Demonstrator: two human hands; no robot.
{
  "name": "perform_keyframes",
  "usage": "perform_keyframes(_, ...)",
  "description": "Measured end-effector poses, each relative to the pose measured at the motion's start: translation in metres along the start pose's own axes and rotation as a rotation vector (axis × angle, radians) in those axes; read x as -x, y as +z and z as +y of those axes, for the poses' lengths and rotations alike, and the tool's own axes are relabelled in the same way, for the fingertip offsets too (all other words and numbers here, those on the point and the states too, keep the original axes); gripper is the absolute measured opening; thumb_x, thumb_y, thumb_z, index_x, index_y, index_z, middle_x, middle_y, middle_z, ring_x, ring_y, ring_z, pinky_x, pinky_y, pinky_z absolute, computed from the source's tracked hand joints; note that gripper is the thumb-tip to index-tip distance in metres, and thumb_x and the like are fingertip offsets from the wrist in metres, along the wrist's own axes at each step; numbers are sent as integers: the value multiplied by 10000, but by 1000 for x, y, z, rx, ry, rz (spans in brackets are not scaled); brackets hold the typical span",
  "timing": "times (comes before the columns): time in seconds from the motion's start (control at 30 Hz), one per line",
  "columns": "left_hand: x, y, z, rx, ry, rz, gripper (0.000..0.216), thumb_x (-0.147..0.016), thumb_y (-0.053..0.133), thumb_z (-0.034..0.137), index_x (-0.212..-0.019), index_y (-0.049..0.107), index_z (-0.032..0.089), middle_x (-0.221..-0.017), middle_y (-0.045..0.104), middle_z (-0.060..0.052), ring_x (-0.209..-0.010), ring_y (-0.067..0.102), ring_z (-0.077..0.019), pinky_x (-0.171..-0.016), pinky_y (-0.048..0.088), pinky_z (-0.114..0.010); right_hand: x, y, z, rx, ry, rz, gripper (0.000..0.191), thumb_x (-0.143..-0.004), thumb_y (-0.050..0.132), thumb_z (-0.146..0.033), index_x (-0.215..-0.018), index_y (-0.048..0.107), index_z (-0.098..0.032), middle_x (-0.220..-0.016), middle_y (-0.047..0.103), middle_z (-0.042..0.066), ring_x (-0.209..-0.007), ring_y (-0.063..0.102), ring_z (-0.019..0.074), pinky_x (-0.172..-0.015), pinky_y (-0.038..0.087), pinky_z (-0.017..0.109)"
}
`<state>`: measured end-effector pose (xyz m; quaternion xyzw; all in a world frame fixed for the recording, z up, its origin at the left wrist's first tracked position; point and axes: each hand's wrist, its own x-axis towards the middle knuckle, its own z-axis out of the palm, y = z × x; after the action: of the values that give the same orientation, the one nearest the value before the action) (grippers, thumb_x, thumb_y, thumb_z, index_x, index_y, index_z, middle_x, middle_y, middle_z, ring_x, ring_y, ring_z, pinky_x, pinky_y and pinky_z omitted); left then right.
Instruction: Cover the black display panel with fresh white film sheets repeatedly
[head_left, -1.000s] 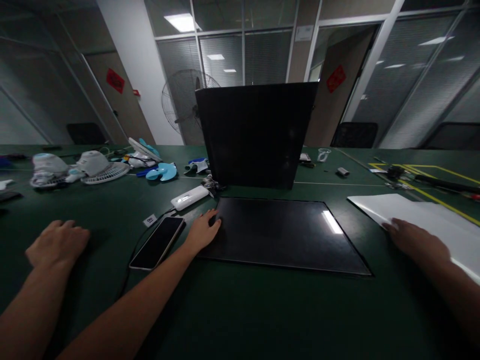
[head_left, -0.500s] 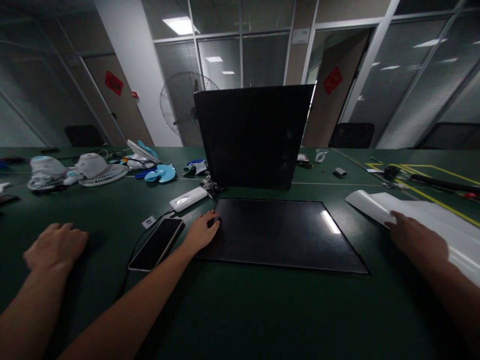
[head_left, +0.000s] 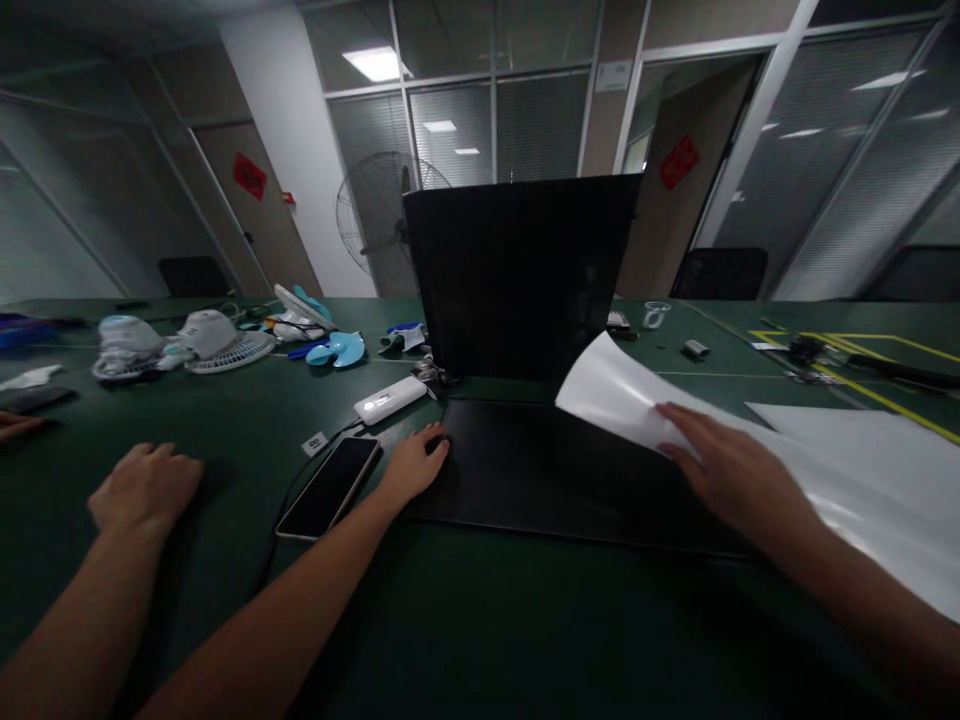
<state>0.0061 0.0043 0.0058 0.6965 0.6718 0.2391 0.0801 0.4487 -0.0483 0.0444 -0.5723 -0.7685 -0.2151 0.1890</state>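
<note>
A flat black panel (head_left: 540, 470) lies on the green table (head_left: 480, 620) in front of me. My left hand (head_left: 414, 464) rests on its near-left corner, fingers loosely spread, holding nothing. My right hand (head_left: 724, 468) grips a large white sheet (head_left: 622, 395) near its leading corner. The sheet is lifted and curves over the right part of the panel. A second white sheet (head_left: 862, 440) lies flat on the table to the right.
An upright black panel (head_left: 525, 275) stands behind the flat one. A phone (head_left: 330, 487) with a cable and a white power bank (head_left: 390, 399) lie left of my hand. Another person's arm and hand (head_left: 144, 487) rest at the left. Small fan parts (head_left: 217, 345) litter the far left.
My right hand has lifted the white sheet off the table at the right and carried it leftward over the flat black panel. My left hand has stayed on the panel's corner.
</note>
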Motion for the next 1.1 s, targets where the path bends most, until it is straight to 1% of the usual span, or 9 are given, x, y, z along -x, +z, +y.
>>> perform_keyframes(0.13,2,-3,3,24,-51,-40,394,-931,513,513,-1215,710,324,-1205,767,6,-1284,585,-354,-1096,392,-487,10,27,-76,-219,-190,-260,501,-1034,410,-371,-1512,514,-261,-1535,516,87,-1385,510,271,-1155,418,527)
perform_keyframes(0.27,4,-3,4,63,-37,-57,419,-940,499,502,-1245,692,287,-1263,744,-10,-1307,575,-332,-1099,409,-449,16,37,-121,-400,-233,-482,514,-1050,380,-443,-1539,483,-320,-1629,382,45,-1510,323,257,-1230,290,537)
perform_keyframes(0.43,2,1,-2,49,3,-55,379,-958,511,455,-1279,671,334,-1318,718,20,-1322,584,-292,-1109,428,-417,2,28,-145,-509,-251,-566,528,-1061,319,-482,-1538,486,-328,-1655,331,40,-1540,244,258,-1256,203,540)
perform_keyframes(0.6,-1,5,-7,26,18,-75,453,-948,516,376,-1344,664,212,-1430,639,-59,-1323,595,-300,-1145,420,-421,-13,29,-156,-563,-294,-572,544,-1055,321,-509,-1533,495,-316,-1656,325,39,-1540,246,262,-1257,201,543)
perform_keyframes(0.73,0,6,-7,4,40,-76,475,-929,548,323,-1380,637,202,-1459,611,-64,-1343,582,-291,-1177,395,-429,-15,28,-160,-608,-330,-589,580,-1044,335,-556,-1556,458,-313,-1668,289,36,-1548,218,264,-1263,180,550)
perform_keyframes(0.83,0,8,-7,-8,64,-66,463,-930,549,288,-1371,640,180,-1461,610,-77,-1342,583,-274,-1189,386,-407,-14,29,-149,-602,-335,-531,611,-1042,320,-582,-1581,412,-308,-1669,293,34,-1548,220,250,-1272,150,551)
perform_keyframes(0.9,-1,9,-8,-8,69,-59,450,-935,547,295,-1352,650,160,-1458,614,-88,-1345,580,-269,-1197,378,-386,-13,34,-125,-529,-283,-439,614,-1045,308,-582,-1581,411,-300,-1658,325,41,-1542,244,241,-1271,147,554)
perform_keyframes(1.0,-3,13,-12,5,79,-48,444,-938,542,307,-1331,661,141,-1451,620,-99,-1354,570,-265,-1201,367,-357,-7,49,-57,-330,-101,-280,628,-1043,306,-565,-1563,436,-237,-1617,402,99,-1519,301,266,-1250,187,582)
perform_keyframes(1.1,-6,19,-17,8,107,-46,463,-963,499,344,-1340,650,123,-1467,603,-117,-1370,551,-264,-1205,357,-357,14,64,37,-46,159,-166,693,-1026,294,-554,-1510,472,-92,-1551,454,226,-1499,317,361,-1193,241,647)
